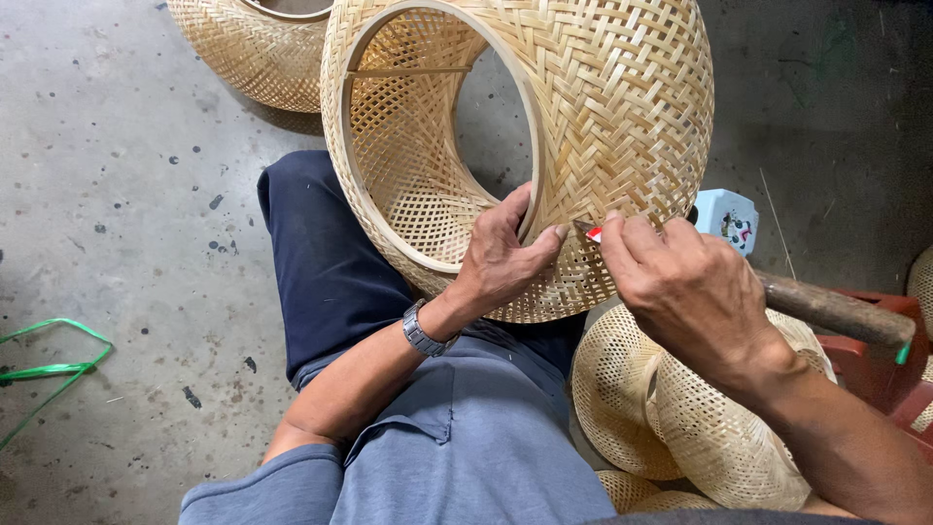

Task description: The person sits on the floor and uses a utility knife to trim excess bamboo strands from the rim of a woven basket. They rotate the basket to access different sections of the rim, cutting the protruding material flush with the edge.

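Lap: blue-grey shirt (466,447) and dark blue trousers (321,262) fill the bottom, closest to the camera; the person sits over a grey concrete floor (126,194).
Left hand: the left hand (501,258) holds the near edge of the big woven basket (583,107). Its thumb lies on the outside weave and its fingers curl over the rim, inside the hole. So its grip is closed on the basket. A silver watch (425,332) sits on the wrist.
Right hand: the right hand (685,287) pinches a small red and white tool (589,231). The tip touches the basket's weave, just beside the left thumb. Its grip is tight on the tool.
Big basket: it rests tipped on the knee, with its round opening facing the camera. You can see right through it to the floor. Nothing is in it.
Small baskets: a pile of pale woven baskets (680,408) lies under the right arm, some tucked one inside another.
Far basket: one more woven basket (262,49) stands on the floor at the top left, cut off by the edge.
Wood handle: a brown wooden handle (836,309) sticks out past the right hand, over something red (880,365).
Green strap: a thin green plastic strap (49,369) lies on the floor at the left.
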